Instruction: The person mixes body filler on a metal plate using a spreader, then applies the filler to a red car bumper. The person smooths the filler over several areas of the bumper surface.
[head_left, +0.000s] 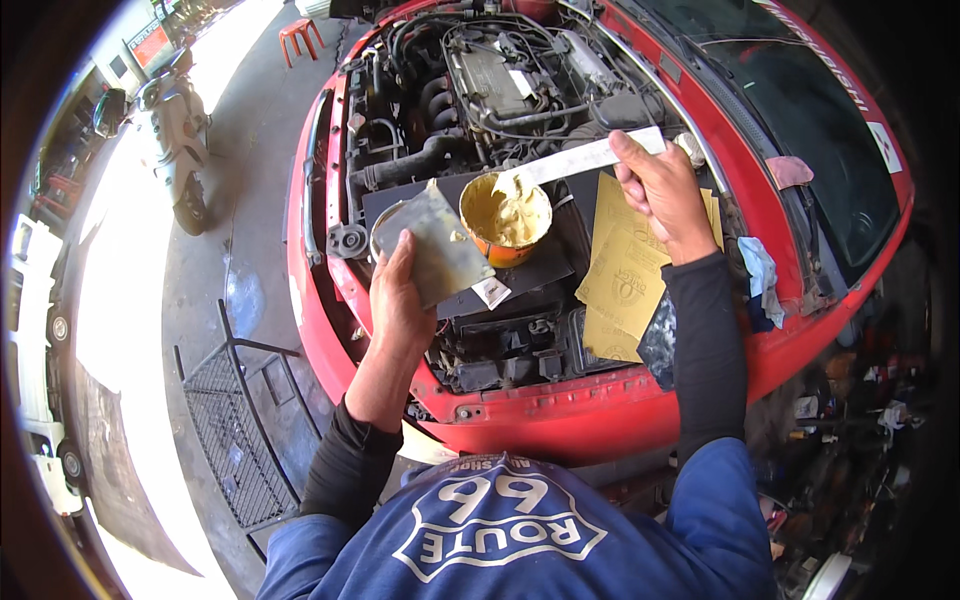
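My left hand (398, 305) grips a flat grey mixing plate (440, 255) by its near edge, tilted, with a small cream dab on it. In my right hand (668, 195) is a long white flat stick (590, 157), pinched near its right end. The stick's other end reaches into an open orange tin (500, 253) and touches the cream-coloured paste (522, 222) inside. That tin stands on a dark board (550, 268) over the engine bay, just right of the plate. A rounded edge shows behind the plate; most of it is hidden.
Yellow-brown sandpaper sheets (615, 295) lie right of the tin. The red car's front edge (590, 415) runs before me, its engine (490, 75) exposed. A light blue cloth (758, 270) rests on the right fender. Leftward are a black metal rack (235, 430), motorbike (175, 140) and red stool (299, 40).
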